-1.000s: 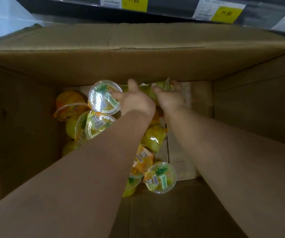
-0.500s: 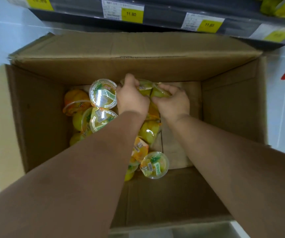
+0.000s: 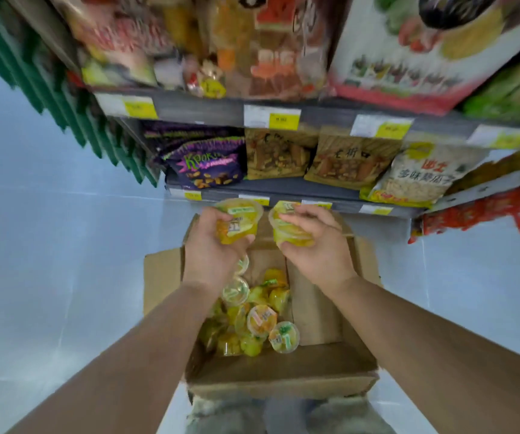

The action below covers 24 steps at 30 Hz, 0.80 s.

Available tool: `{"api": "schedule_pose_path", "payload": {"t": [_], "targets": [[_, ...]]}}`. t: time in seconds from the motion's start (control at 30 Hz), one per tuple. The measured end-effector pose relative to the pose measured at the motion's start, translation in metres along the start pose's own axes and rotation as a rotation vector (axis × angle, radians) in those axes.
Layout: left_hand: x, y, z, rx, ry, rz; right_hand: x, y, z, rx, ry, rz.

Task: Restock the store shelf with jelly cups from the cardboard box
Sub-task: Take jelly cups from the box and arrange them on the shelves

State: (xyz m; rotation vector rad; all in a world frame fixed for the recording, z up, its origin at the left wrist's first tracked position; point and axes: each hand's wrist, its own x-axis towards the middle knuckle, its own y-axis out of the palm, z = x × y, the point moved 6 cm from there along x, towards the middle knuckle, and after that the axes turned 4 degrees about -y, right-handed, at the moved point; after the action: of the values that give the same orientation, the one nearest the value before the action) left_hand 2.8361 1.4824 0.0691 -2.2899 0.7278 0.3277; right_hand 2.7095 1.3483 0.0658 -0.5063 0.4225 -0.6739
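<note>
An open cardboard box stands on the floor below me, with several yellow and orange jelly cups piled in its left half. My left hand is raised above the box and grips a yellow jelly cup. Beside it, my right hand grips another yellow jelly cup. Both cups are held just in front of the lowest visible shelf edge.
Store shelves rise ahead, stocked with purple snack bags, brown bags and a white bag. Yellow price tags line the shelf edges. Green slats stand at the left. The floor is pale blue-grey.
Both hands have lifted out of the box, each with a jelly cup, and my view has tilted up from the box to the shelves.
</note>
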Motion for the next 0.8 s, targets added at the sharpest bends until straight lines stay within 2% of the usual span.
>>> {"api": "schedule_pose_path", "payload": {"t": [0.23, 0.4, 0.47, 0.67, 0.8], "targets": [[-0.065, -0.154, -0.202, -0.012, 0.323, -0.080, -0.010, -0.126, 0.213, 0.055, -0.219, -0.099], [-0.135, -0.259, -0.320, -0.062, 0.488, -0.121, -0.036, -0.214, 0.347, 0.093, -0.419, -0.267], [-0.166, -0.299, -0.357, -0.092, 0.559, -0.132, -0.051, -0.248, 0.398, 0.090, -0.525, -0.346], [-0.237, -0.400, -0.438, -0.242, 0.694, -0.134, -0.102, -0.322, 0.530, 0.147, -0.756, -0.428], [-0.262, -0.439, -0.488, -0.254, 0.802, -0.233, -0.118, -0.361, 0.588, 0.183, -0.870, -0.492]]}}
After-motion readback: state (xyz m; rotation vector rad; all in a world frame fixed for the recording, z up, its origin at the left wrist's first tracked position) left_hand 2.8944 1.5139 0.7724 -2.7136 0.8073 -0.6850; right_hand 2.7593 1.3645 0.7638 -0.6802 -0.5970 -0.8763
